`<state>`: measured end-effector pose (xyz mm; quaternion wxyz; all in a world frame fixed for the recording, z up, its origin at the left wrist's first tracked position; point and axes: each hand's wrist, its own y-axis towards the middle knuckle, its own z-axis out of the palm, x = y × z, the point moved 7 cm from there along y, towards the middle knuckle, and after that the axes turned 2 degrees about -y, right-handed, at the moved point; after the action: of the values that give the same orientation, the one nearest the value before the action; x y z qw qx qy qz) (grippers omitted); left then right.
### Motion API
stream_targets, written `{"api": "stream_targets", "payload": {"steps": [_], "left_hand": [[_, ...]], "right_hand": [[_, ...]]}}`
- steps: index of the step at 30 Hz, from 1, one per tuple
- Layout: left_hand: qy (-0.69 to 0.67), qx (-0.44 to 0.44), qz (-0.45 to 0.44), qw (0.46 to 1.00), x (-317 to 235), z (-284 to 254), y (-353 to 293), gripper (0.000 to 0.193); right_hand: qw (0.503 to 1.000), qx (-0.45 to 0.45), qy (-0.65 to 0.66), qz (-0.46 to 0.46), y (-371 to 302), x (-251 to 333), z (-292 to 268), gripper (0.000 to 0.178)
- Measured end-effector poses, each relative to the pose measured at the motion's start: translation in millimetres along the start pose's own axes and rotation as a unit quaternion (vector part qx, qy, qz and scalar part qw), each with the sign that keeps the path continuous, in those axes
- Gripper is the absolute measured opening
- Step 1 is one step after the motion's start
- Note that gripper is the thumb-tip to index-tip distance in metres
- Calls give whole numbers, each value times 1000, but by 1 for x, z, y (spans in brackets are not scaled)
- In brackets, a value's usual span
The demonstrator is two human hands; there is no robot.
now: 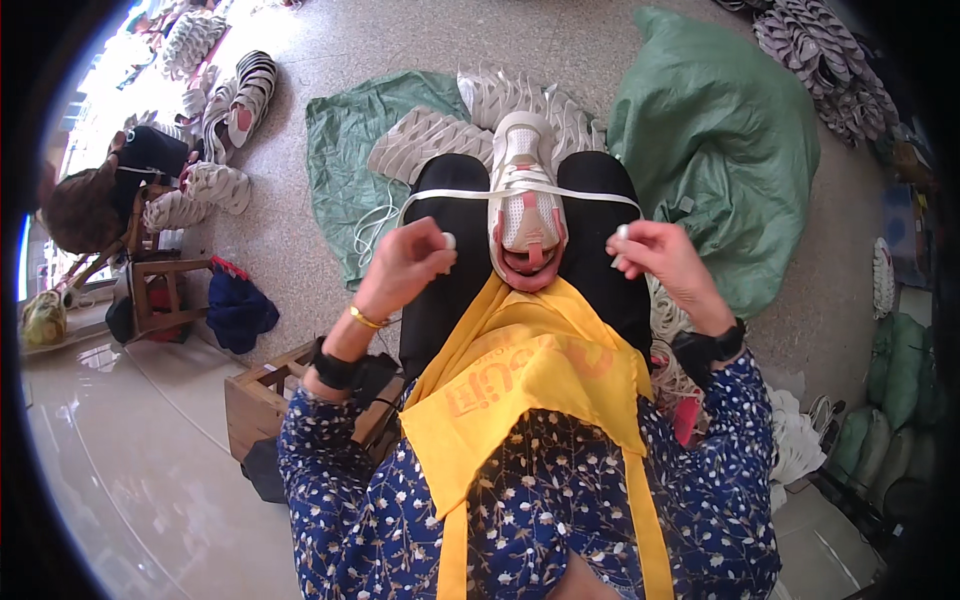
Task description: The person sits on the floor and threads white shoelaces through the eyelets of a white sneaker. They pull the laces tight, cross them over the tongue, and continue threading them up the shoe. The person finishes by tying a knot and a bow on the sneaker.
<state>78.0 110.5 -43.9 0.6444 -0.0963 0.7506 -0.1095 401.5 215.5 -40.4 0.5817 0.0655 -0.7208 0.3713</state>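
Left fingers (432,243) pinched shut on one lace tip, left hand (405,265) raised just left of the shoe (525,205). Right fingers (628,243) likewise closed on the other tip, right hand (668,262) just right of the shoe. Lace (590,197) pulled taut, running sideways from each pinch inward and slightly up to the eyelets, crossing the shoe's upper at about mid-length. Shoe white with pink trim, resting between the knees on black trousers (455,270), long axis pointing straight away from the body, toe far, opening near and facing up. So lace line lies across the shoe axis, at right angles; both hands about equally near, symmetric either side, neither touching the shoe itself. Yellow apron (520,385) just below the shoe's heel end. Beyond the toe, grey soles (430,140) on a green sheet (345,150); big green sack (720,150) to the shoe's right. Loose white laces (372,225) left of the shoe on the sheet. Far left of the shoe, another person (95,195) seated, more soles piled near.
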Motion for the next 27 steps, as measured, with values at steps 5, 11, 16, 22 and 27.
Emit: {"api": "stream_targets", "payload": {"steps": [5, 11, 16, 22, 27], "left_hand": [[147, -96, 127, 976, -12, 18, 26, 17], [130, -133, 123, 975, -10, 20, 53, 11], [24, -127, 104, 986, -1, 19, 60, 8], [-22, -97, 95, 991, 3, 21, 60, 7], [-43, -104, 108, 988, 2, 20, 59, 9]], "right_hand": [[979, -65, -132, -140, 44, 27, 25, 11], [973, -106, -9, -206, 85, 31, 30, 4], [975, -97, -2, -200, 82, 25, 30, 5], [971, -102, 7, -217, 78, 24, 33, 5], [967, -110, 14, -230, 79, 25, 36, 4]]}}
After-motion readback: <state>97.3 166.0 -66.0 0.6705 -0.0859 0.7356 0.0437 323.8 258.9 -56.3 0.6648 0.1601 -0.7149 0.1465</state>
